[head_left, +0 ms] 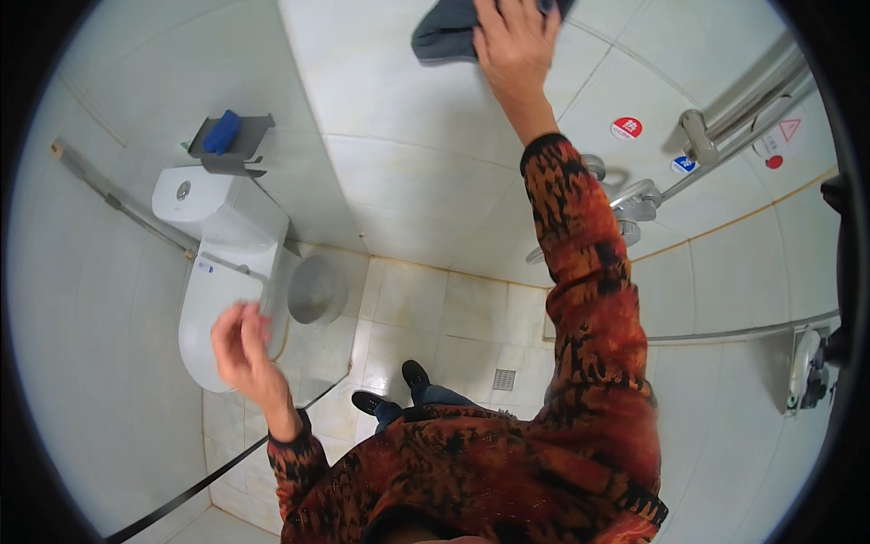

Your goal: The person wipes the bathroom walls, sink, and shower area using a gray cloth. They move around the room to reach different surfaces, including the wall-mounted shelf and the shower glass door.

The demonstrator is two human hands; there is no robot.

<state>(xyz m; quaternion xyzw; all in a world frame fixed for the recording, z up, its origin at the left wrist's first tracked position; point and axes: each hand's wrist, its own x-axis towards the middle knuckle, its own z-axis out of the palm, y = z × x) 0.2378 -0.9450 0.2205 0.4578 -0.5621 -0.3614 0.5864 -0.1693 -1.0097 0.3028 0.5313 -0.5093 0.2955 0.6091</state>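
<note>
High on the white tiled wall (pixel 399 91) ahead, my right hand (pixel 518 50) presses a dark grey cloth (pixel 444 34) against the tiles. Its fingers are spread over the cloth, and part of the cloth runs out of the top of the picture. My left hand (pixel 246 354) is raised in the air at the left, its fingers loosely bent and slightly blurred. Nothing shows in it. From above, it overlaps the edge of the white toilet (pixel 213 304) without visibly touching it.
A metal shower mixer (pixel 634 201) and rail (pixel 743 113) stick out of the wall near my right arm. A glass panel's dark edge (pixel 217 471) runs at lower left. Beyond stand a grey bin (pixel 317 290) and a shelf (pixel 258 131) with a blue item (pixel 221 132). A drain (pixel 504 380) lies in the floor.
</note>
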